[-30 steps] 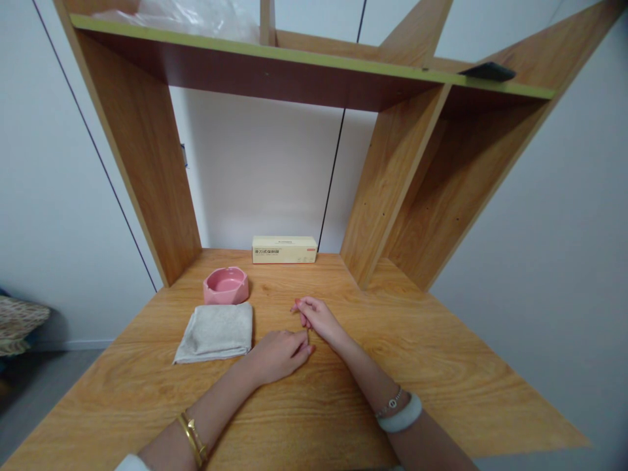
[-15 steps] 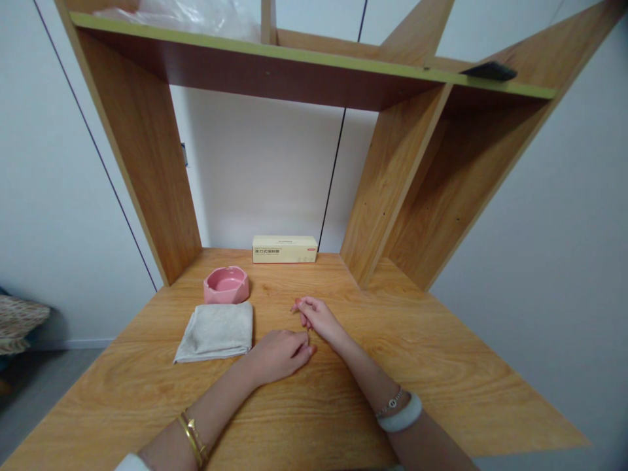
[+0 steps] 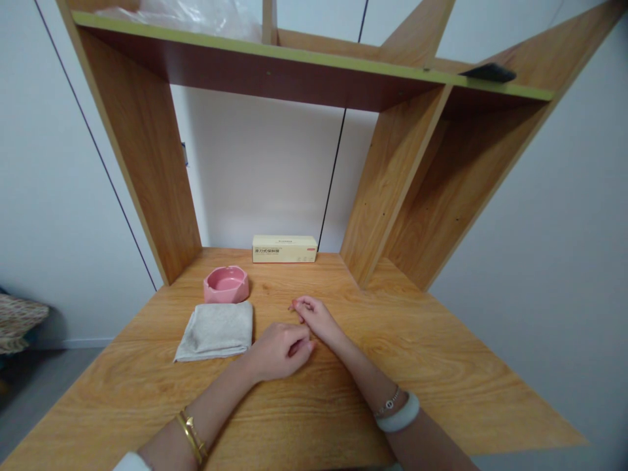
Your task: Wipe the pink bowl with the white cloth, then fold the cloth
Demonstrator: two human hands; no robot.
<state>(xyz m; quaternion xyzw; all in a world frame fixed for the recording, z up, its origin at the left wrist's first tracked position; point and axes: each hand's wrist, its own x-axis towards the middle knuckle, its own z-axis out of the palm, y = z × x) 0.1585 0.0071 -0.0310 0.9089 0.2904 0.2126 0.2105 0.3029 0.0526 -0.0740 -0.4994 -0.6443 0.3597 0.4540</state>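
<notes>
Both my hands rest on the wooden desk (image 3: 441,366), close together near its middle. My left hand (image 3: 279,350) sits palm down with its knuckles raised and its fingers curled in, holding nothing. Its fingertips almost touch my right hand (image 3: 314,316), which lies just behind it with fingers loosely curled under and nothing in them. A folded grey cloth (image 3: 216,331) lies just left of my left hand. A pink ceramic ashtray (image 3: 226,284) stands behind the cloth.
A long cream box (image 3: 284,249) lies at the back of the desk against the white wall. Wooden side panels (image 3: 147,163) rise on both sides, with a shelf (image 3: 275,65) overhead carrying clear plastic and a dark object (image 3: 490,72).
My left hand has lifted its knuckles off the desk and curled its fingers; it lay flatter before. My right hand has barely shifted.
</notes>
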